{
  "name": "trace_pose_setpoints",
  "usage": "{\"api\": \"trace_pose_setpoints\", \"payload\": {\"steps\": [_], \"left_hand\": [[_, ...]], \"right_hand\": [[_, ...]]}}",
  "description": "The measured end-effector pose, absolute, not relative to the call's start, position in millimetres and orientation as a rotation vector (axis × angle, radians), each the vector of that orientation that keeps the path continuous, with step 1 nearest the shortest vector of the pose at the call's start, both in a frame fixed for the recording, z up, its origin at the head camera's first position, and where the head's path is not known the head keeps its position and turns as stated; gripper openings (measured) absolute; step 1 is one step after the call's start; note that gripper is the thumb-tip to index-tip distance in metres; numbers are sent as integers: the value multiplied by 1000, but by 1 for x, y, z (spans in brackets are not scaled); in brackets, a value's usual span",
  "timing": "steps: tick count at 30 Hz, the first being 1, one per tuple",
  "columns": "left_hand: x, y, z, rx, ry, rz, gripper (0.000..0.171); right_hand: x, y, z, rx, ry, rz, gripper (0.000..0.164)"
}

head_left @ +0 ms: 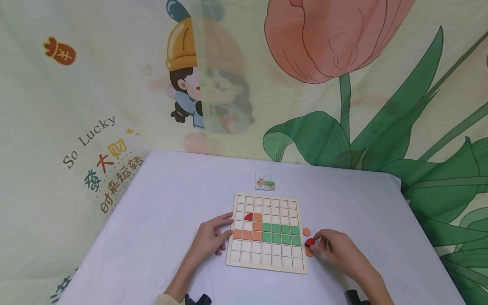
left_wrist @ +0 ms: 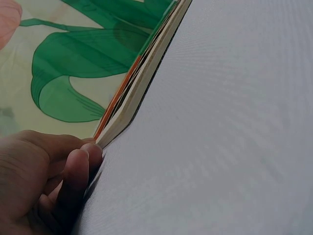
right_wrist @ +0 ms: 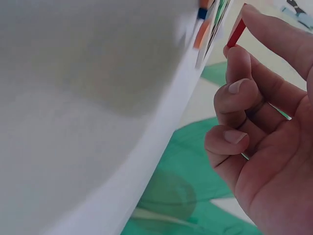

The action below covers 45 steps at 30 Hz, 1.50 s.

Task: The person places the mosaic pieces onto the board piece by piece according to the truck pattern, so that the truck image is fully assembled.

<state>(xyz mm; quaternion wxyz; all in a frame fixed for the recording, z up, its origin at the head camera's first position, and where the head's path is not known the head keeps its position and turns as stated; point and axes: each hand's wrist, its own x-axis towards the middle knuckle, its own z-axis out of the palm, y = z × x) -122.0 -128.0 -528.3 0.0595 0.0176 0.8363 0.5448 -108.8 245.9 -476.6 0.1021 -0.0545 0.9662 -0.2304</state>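
Observation:
A pale wooden grid board [head_left: 267, 267] lies on the white table. On it sit a red quarter-round piece [head_left: 249, 217], several orange squares [head_left: 247, 235] and a block of green squares [head_left: 281, 234]. My left hand [head_left: 207, 238] rests at the board's left edge, index finger and thumb spread along it. Just off the right edge, my right hand [head_left: 339, 250] pinches a red piece [right_wrist: 237, 32] between thumb and index finger. The red piece is held edge-on in the right wrist view. Below and beside it are a dark piece [right_wrist: 202, 12] and orange round pieces [head_left: 306, 231].
A small picture card [head_left: 264, 181] with a gridded orange and green pattern lies beyond the board's far edge. A printed cloth [head_left: 228, 140] with a tulip and cartoon figure hangs behind the table.

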Motion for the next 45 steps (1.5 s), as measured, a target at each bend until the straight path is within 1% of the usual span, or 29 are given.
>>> {"api": "trace_pose_setpoints", "payload": {"steps": [13, 18, 27, 45], "left_hand": [[-123, -128, -530, 47, 2535, 1646, 43], [-122, -128, -530, 53, 2525, 1647, 42], [-123, -129, -530, 57, 2514, 1656, 42], [-125, -131, -530, 62, 2498, 1639, 42]], "right_hand": [[-130, 200, -466, -353, 2860, -745, 20], [-138, 180, -468, -444, 2863, -769, 17], [-150, 144, -473, -655, 2868, -784, 18], [-165, 82, -480, -702, 2797, -700, 23]]}}
